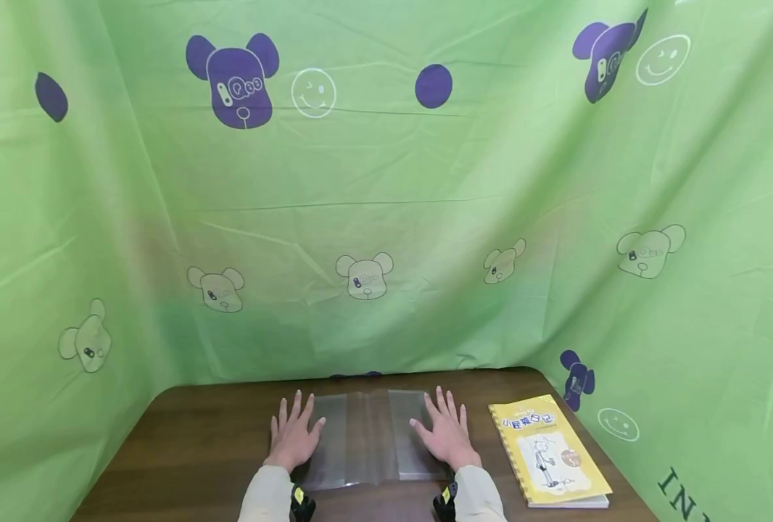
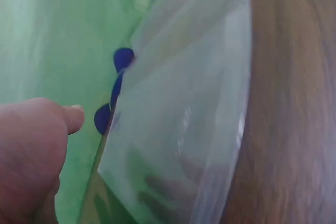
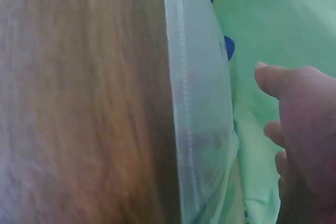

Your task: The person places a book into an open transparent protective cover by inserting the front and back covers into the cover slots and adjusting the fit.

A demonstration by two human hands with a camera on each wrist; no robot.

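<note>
A clear plastic book cover (image 1: 372, 442) lies spread out on the brown table, with a flap at each side. Over its left edge my left hand (image 1: 293, 437) is spread, fingers straight and pointing away from me. My right hand (image 1: 448, 433) lies likewise over the right edge, fingers fanned. Whether the palms press down I cannot tell. In the left wrist view, the thumb (image 2: 73, 119) stands beside the see-through sheet (image 2: 178, 103). The right wrist view has the sheet's ribbed edge (image 3: 184, 77) beside the right hand (image 3: 307, 129).
A yellow comic book (image 1: 552, 451) with a drawn figure on its front lies at the table's right side. The wooden table (image 1: 191, 449) ends at a green cloth (image 1: 373, 333) with bear prints, which hangs behind and at both sides. Each wrist carries a black device (image 1: 302, 503).
</note>
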